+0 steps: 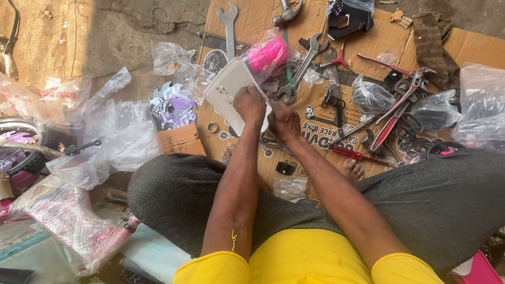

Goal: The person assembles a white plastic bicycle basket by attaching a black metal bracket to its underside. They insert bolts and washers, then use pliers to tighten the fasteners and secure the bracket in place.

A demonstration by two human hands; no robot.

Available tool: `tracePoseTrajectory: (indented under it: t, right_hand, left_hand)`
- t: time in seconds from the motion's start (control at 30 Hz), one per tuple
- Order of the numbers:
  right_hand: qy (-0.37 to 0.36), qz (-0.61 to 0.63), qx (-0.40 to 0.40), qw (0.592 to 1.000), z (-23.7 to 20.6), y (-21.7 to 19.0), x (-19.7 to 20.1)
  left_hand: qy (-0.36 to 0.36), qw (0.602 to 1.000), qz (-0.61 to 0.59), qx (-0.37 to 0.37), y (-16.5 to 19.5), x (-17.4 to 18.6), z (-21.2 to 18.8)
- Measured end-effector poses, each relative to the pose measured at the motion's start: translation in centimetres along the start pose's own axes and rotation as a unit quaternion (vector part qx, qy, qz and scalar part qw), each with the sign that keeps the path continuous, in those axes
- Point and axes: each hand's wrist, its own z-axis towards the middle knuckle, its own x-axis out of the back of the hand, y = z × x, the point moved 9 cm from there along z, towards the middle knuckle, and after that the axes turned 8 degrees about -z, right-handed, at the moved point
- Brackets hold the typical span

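Observation:
My left hand (249, 104) grips a white plastic bicycle part (227, 89), a flat curved panel with small holes, held tilted above the cardboard. My right hand (284, 123) is closed right beside it at the panel's lower edge; what it holds is hidden. A bright pink grip in clear plastic wrap (267, 53) lies just beyond the panel's far end. My crossed legs in grey trousers (173, 192) frame the hands below.
Flattened cardboard (368, 42) holds spanners (228, 26), a hammer (286, 11), red-handled pliers (397, 108), a red screwdriver (353, 154) and bagged black parts (371, 97). Clear plastic bags (113, 139) and a wrapped pink bicycle frame (73, 223) lie at the left, by a wheel (21, 142).

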Motion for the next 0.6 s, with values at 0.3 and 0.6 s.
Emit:
tracePoseTrajectory:
  t: [0.3, 0.6]
  right_hand:
    - [0.007, -0.091, 0.066, 0.994, -0.5, -3.6, 3.3]
    - [0.007, -0.130, 0.085, 0.988, -1.9, -6.2, 9.1]
  left_hand:
    - [-0.020, 0.943, -0.328, 0.058, 0.2, 1.6, -0.6]
    - [-0.062, 0.895, -0.439, 0.047, 2.3, 1.9, -2.8]
